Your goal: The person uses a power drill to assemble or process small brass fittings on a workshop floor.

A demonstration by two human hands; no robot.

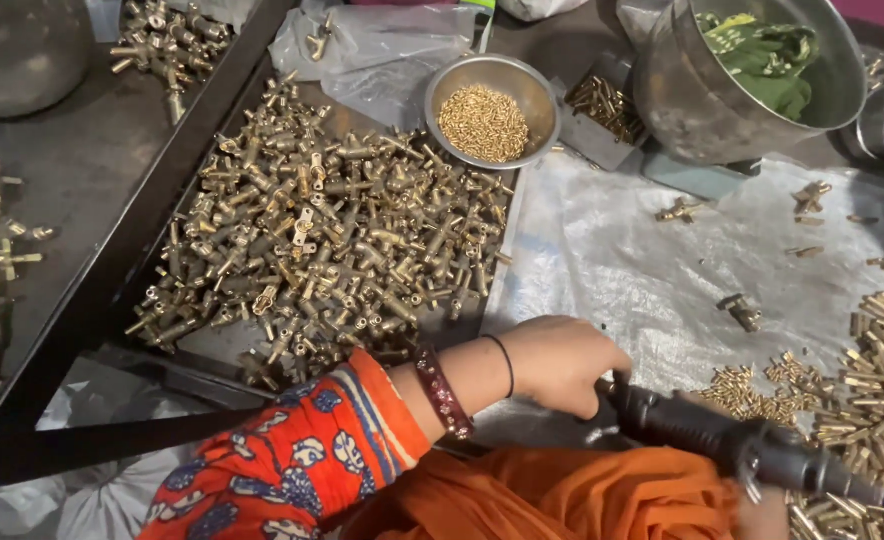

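A black power tool [752, 450], rigid and likely heavy for its size, lies across the orange-clad lap, its ribbed handle wrapped by the closed left hand [560, 362], the natural place to hold it. The right hand is out of view. Beyond the fingers lie loose brass pins [882, 400]; behind the wrist, a tray of brass fittings [332, 230].
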